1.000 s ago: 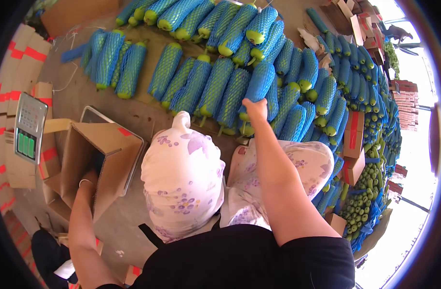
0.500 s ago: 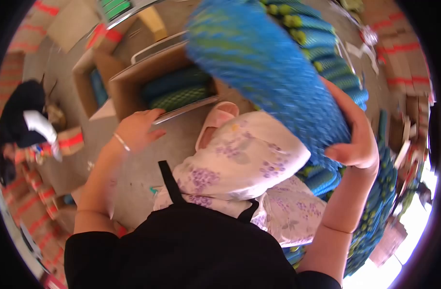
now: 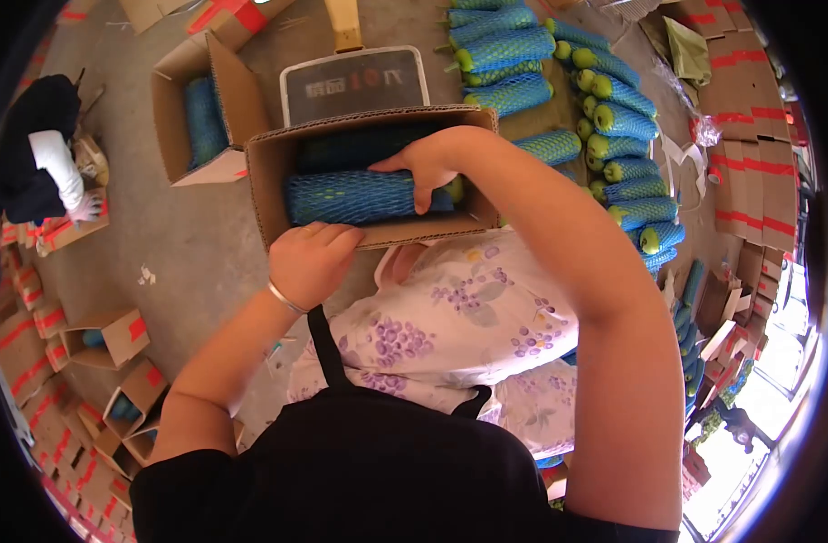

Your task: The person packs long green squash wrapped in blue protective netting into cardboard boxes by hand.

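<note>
An open cardboard box (image 3: pixel 267 195) sits in front of my knees. Inside it, a long green gourd in a blue net sleeve (image 3: pixel 360 197) lies lengthwise along the near side, and a darker netted shape is in shadow behind it. My right hand (image 3: pixel 437 165) reaches into the box, thumb and fingers around the right part of that gourd, whose pale green end shows beside them. My left hand (image 3: pixel 313 262) is closed on the box's near rim, fingers bent over the edge.
A dark plate with a pale frame (image 3: pixel 355 83) stands behind the box. A second open box (image 3: pixel 233 109) holds a netted gourd at left. Rows of netted gourds (image 3: pixel 627 122) lie at right. Stacked cartons (image 3: pixel 749 136) line the right side; another person (image 3: pixel 47 158) bends at far left.
My right hand has brought the netted gourd from above my knee down into the box. My left hand has moved onto the near rim, and the view has shifted.
</note>
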`<state>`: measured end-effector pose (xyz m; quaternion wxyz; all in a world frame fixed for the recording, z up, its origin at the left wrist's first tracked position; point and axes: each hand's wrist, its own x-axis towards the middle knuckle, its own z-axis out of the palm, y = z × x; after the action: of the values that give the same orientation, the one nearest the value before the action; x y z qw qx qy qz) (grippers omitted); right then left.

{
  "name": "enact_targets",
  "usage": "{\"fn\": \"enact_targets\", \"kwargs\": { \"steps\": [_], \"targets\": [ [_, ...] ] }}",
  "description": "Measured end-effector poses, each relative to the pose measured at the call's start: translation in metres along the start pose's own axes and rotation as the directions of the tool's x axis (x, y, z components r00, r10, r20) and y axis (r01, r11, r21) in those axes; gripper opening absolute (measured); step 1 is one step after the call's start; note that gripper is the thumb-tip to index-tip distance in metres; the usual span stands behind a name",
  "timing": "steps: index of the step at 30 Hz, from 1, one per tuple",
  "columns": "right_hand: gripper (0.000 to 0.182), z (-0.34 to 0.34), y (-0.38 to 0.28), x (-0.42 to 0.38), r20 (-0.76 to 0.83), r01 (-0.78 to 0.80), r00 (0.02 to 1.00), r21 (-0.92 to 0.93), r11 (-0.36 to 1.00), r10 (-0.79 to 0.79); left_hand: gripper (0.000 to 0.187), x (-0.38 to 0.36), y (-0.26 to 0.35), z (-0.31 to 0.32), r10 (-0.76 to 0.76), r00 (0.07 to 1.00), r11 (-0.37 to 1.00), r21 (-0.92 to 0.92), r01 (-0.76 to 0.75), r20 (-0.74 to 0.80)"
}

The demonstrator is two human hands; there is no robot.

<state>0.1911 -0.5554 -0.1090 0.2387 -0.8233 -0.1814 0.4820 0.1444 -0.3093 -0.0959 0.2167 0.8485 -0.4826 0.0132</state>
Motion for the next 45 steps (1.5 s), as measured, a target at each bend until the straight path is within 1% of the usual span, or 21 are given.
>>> {"fn": "enact_targets", "kwargs": {
  "steps": [2,4,7,10,12,14,16,19,21,22,24,25,26,29,33,35,37,39,41,42,45],
  "targets": [
    [0.078,0.012,-0.002,0.020,0.046,-0.042,0.998,-0.110,0.993,0.047,0.019,-0.005,-0.003,0.000,-0.008,1.000,1.000,-0.022,0.008,0.021],
    [0.069,0.030,-0.015,0.033,-0.126,-0.378,0.925,-0.179,0.908,0.360,0.021,-0.008,0.000,-0.002,-0.019,0.999,0.999,-0.036,0.020,0.040],
    [0.056,0.049,0.006,0.075,-0.076,-0.466,0.884,-0.234,0.853,0.462,0.019,-0.008,0.003,-0.003,-0.014,0.999,1.000,-0.011,0.015,0.051],
    [0.049,0.021,-0.026,0.013,-0.084,-0.331,0.942,-0.394,0.857,0.325,0.020,0.006,0.003,-0.005,-0.025,0.996,0.999,-0.039,0.028,0.091],
    [0.046,-0.007,-0.035,-0.043,-0.345,-0.180,0.933,-0.196,0.964,0.104,0.021,0.011,0.007,-0.010,0.000,0.999,0.998,-0.064,0.003,0.054],
    [0.034,-0.026,-0.028,-0.113,-0.654,0.192,0.756,0.266,0.945,0.031,0.021,0.015,0.007,-0.015,-0.002,0.995,0.997,-0.070,0.009,0.097],
    [0.030,-0.022,0.000,-0.177,-0.881,0.517,0.422,0.426,0.742,0.212,0.022,0.024,0.012,-0.013,-0.014,0.988,0.997,-0.075,0.026,0.152],
    [0.025,0.055,0.071,-0.229,-0.786,0.518,-0.157,0.451,0.727,0.599,0.024,0.025,0.021,-0.021,-0.035,0.969,0.991,-0.119,0.066,0.244],
    [0.047,0.159,0.153,-0.229,-0.579,0.025,-0.422,0.762,0.647,0.698,0.025,0.026,0.024,-0.023,-0.010,0.965,0.982,-0.180,0.059,0.262],
    [0.062,0.200,0.160,-0.223,-0.363,-0.183,-0.339,0.930,0.318,0.868,0.026,0.024,0.021,-0.022,-0.045,0.958,0.970,-0.215,0.109,0.282],
    [0.083,0.286,0.170,-0.186,-0.169,-0.180,-0.408,0.978,0.102,0.897,0.027,0.025,0.019,-0.025,-0.031,0.951,0.972,-0.214,0.101,0.306],
    [0.085,0.303,0.163,-0.176,0.042,-0.106,-0.340,0.991,-0.083,0.940,0.027,0.026,0.019,-0.028,-0.052,0.942,0.971,-0.203,0.124,0.330],
    [0.084,0.321,0.163,-0.161,0.128,-0.036,-0.295,0.989,-0.145,0.947,0.027,0.026,0.020,-0.031,-0.033,0.942,0.974,-0.199,0.105,0.333],
    [0.081,0.331,0.161,-0.116,0.144,-0.063,-0.181,0.985,-0.158,0.973,0.025,0.032,0.031,-0.040,-0.054,0.979,0.947,-0.302,0.112,0.195],
    [0.094,0.295,0.167,-0.088,0.250,-0.060,-0.096,0.965,-0.256,0.963,0.025,0.041,0.064,-0.048,0.047,0.977,0.926,-0.376,0.035,0.207],
    [0.100,0.289,0.176,-0.077,0.323,-0.183,-0.262,0.909,-0.375,0.910,0.023,0.038,0.069,-0.046,0.061,0.979,0.932,-0.361,0.014,0.194],
    [0.117,0.296,0.184,-0.079,0.295,-0.264,-0.209,0.901,-0.344,0.932,0.022,0.037,0.073,-0.046,0.046,0.984,0.944,-0.331,0.013,0.172],
    [0.110,0.293,0.178,-0.078,0.210,-0.403,-0.240,0.867,-0.294,0.948,0.022,0.037,0.073,-0.051,-0.005,0.977,0.952,-0.297,0.070,0.214],
    [0.116,0.284,0.175,-0.080,0.273,-0.379,-0.250,0.855,-0.354,0.929,0.026,0.039,0.073,-0.055,0.007,0.976,0.957,-0.284,0.056,0.216],
    [0.118,0.297,0.192,-0.066,0.194,-0.429,-0.298,0.848,-0.312,0.935,0.025,0.041,0.072,-0.058,0.022,0.976,0.956,-0.291,0.043,0.215],
    [0.114,0.302,0.210,-0.075,0.196,-0.302,-0.241,0.916,-0.265,0.951,0.025,0.033,0.068,-0.064,0.025,0.988,0.960,-0.279,0.020,0.154]
  ]
}}
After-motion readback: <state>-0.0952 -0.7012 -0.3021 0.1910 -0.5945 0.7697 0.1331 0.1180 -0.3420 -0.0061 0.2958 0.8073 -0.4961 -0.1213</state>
